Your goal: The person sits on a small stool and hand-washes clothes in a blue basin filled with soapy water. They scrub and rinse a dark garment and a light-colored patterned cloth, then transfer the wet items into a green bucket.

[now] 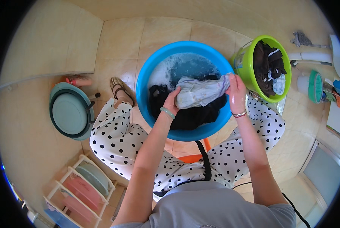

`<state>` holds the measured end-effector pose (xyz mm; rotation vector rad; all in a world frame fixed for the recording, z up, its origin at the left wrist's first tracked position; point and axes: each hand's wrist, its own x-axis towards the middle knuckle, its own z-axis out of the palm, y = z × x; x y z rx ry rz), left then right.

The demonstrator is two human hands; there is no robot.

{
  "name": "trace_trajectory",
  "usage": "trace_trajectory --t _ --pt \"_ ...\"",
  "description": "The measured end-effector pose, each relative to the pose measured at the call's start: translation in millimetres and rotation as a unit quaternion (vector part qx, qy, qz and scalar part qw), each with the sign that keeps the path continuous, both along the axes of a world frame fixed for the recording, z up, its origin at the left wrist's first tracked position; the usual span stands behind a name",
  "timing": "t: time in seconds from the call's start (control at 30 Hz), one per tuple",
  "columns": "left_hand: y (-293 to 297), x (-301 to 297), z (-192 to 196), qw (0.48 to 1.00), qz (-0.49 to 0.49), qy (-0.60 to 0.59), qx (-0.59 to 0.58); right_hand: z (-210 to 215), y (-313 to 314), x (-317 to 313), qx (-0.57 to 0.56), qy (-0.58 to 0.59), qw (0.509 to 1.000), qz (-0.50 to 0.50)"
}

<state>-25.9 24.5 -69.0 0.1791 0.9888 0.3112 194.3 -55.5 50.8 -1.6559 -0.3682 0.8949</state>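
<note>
A wet, whitish patterned cloth (200, 93) is stretched between my two hands, above a round blue basin (143, 81). My left hand (172, 100) grips its left end, and my right hand (236, 93) holds the bunched right end near the basin's rim. Below the cloth lies dark wet clothing (189, 119) in the near part of the basin. Soapy water (187, 68) with white foam fills the far part. Which kind of garment the pale cloth is, I cannot tell.
A lime green bucket (287, 78) with dark and pale clothes stands right of the basin. At left, collapsible grey-green basins (69, 114) lean by the wall. A white rack (80, 190) with several coloured basins stands lower left. An orange stool (189, 157) shows between my legs.
</note>
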Motion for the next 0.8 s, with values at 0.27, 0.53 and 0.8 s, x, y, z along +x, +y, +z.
trace_trajectory --t 0.27,0.53,0.8 --pt "-3 -32 -36 0.925 -0.221 0.255 0.177 -1 21 35 0.104 0.157 0.982 0.011" --pt "-8 -12 -3 0.907 0.038 0.128 0.400 -61 -12 17 -0.348 -0.521 0.714 0.312" --pt "17 11 96 0.799 -0.089 0.175 0.568 -75 -2 16 -0.245 -0.423 0.762 0.424"
